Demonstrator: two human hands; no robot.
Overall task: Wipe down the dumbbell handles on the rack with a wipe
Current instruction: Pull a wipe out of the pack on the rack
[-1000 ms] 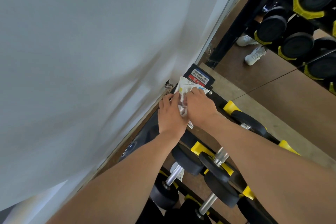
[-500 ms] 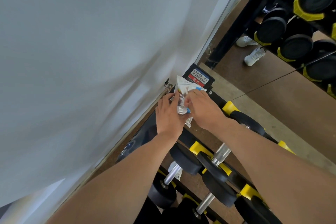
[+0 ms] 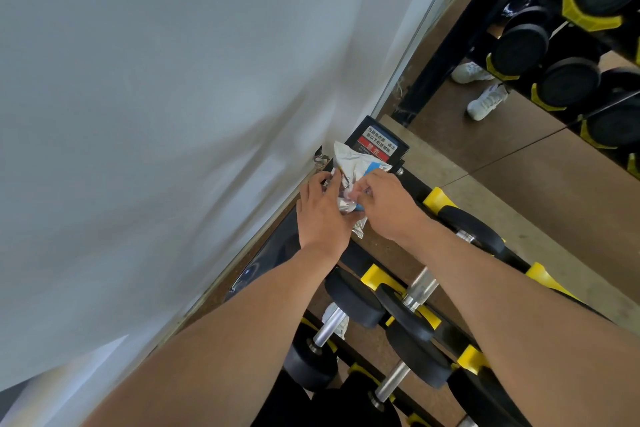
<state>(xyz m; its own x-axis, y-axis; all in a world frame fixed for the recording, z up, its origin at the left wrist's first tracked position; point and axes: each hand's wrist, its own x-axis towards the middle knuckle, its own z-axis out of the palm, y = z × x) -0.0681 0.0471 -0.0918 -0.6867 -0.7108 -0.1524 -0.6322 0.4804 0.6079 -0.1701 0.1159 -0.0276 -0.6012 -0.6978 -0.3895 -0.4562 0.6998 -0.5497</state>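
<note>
Wipe packet (image 3: 349, 166): crinkled foil sachet, light and pliant, likely slippery; held just in front of the rack's warning label (image 3: 379, 144). Left hand (image 3: 322, 211) grips its side; right hand (image 3: 388, 208) pinches its edge, best taken at the corners. Dumbbell handles (image 3: 420, 286) lie below the label, rigid, untouched.

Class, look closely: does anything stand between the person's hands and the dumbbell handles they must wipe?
Yes. Both the left hand and right hand hold a wipe packet at the rack's top, so no loose wipe is visible yet. The dumbbell handles lie below, uncovered.
</note>
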